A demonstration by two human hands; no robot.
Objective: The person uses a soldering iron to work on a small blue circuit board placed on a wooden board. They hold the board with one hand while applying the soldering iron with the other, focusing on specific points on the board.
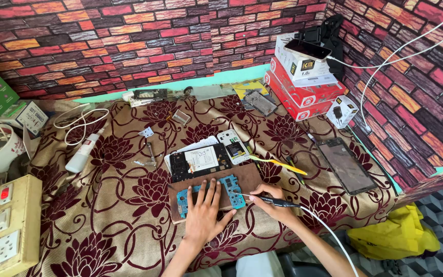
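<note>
My left hand [203, 211] lies flat, fingers spread, on a blue circuit board [230, 188] that rests on a brown mat [249, 174]. My right hand [273, 203] grips a thin black soldering iron [267, 199] with a white cord; its tip points left at the board's right edge. Just behind the mat lies an opened phone body [199, 161] with a white battery, and a small white phone part [234, 145] beside it.
Yellow tweezers [279, 163] lie right of the mat, a dark screen panel [346, 165] further right. Red and white boxes [301, 77] stack at the back right. A white tube [82, 154] and cable lie left; a socket box [3, 225] stands at the near left.
</note>
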